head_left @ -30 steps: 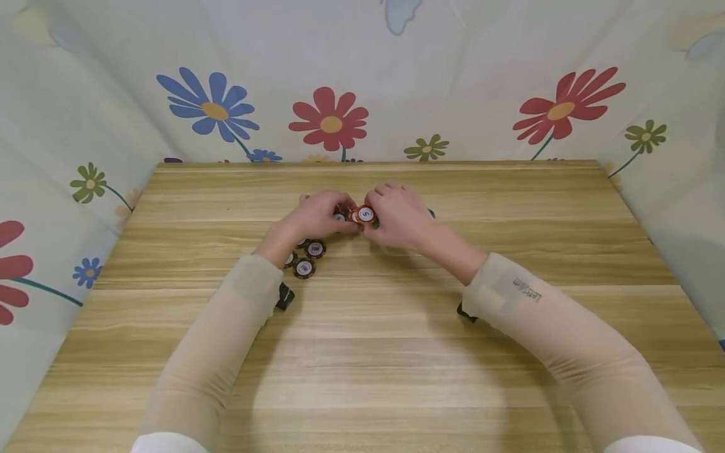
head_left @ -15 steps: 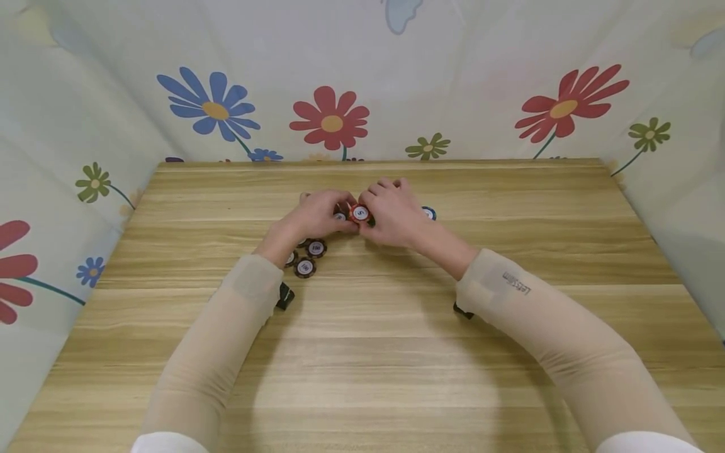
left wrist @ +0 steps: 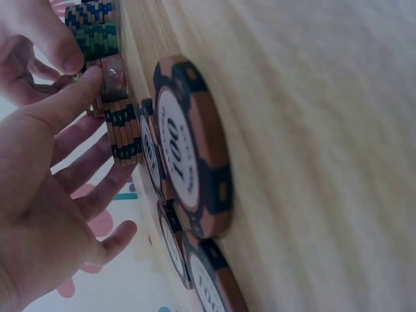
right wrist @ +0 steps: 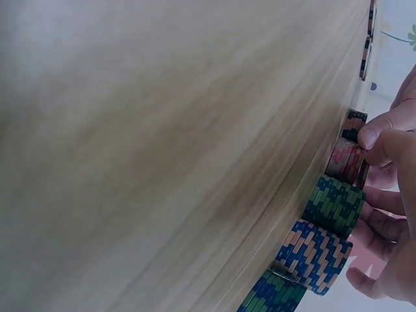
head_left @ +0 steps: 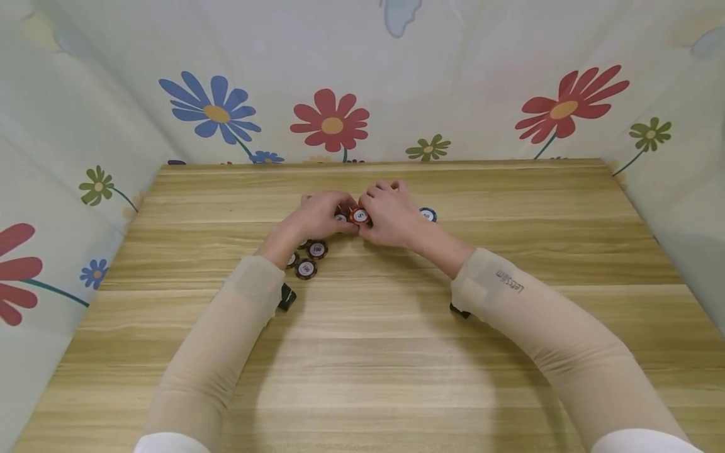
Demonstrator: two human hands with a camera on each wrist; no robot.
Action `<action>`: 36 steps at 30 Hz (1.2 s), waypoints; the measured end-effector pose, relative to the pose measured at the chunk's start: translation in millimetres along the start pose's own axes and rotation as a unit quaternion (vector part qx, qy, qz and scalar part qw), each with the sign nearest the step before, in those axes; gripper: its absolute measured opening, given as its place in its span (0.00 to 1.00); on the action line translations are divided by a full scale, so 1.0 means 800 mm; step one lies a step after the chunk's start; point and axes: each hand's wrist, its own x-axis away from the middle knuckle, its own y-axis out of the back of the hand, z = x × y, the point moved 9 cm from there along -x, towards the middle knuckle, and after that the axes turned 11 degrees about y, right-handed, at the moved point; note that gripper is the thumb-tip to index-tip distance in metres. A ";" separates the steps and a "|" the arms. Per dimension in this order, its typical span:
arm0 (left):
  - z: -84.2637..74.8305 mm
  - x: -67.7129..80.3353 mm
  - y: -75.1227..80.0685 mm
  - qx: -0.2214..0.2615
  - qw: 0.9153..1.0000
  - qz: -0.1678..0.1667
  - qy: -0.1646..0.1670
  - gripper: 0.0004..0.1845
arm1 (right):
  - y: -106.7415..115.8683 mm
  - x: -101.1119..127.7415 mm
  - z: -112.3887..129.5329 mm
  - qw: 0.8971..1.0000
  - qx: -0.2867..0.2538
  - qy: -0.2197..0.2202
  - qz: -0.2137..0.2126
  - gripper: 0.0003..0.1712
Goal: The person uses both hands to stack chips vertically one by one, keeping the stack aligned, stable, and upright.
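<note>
A stack of red poker chips (head_left: 359, 216) stands between the hands on the table, its top chip marked 5. My left hand (head_left: 320, 214) holds it from the left, with thumb and forefinger at its sides. From the right, the fingers of my right hand (head_left: 391, 217) pinch the same stack. Left of the red chips (right wrist: 344, 159) stands a short stack of black-and-orange chips (left wrist: 123, 136), partly within the left hand's curve. Green chips (right wrist: 333, 205) and blue chips (right wrist: 313, 255) are stacked to the right, mostly under the right hand in the head view.
Several black 100 chips (head_left: 306, 269) lie flat near the left wrist. Beyond the blue stack is another green stack (right wrist: 273, 296). The wooden table (head_left: 374, 365) meets a flower-patterned curtain (head_left: 470, 82) at its back edge.
My right hand has shifted slightly left, uncovering a blue chip stack beside its wrist. Two offset red chip faces now line up as one. The left hand stays nearly still.
</note>
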 end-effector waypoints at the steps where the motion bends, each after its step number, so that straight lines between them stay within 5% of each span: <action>1: 0.000 0.000 0.000 0.000 1.000 0.000 0.000 0.21 | -0.001 0.000 0.000 1.000 -0.001 -0.002 0.001 0.22; 16: 0.004 0.001 -0.002 -0.001 1.000 0.007 -0.001 0.26 | -0.008 -0.001 -0.003 1.000 -0.016 0.002 -0.004 0.25; 27: 0.020 0.028 0.016 -0.003 1.000 0.012 0.018 0.30 | -0.005 0.003 -0.003 1.000 -0.022 0.005 -0.004 0.32; 36: 0.053 0.056 0.027 0.016 0.999 0.031 0.031 0.31 | -0.012 -0.002 0.002 0.999 -0.041 0.005 0.013 0.34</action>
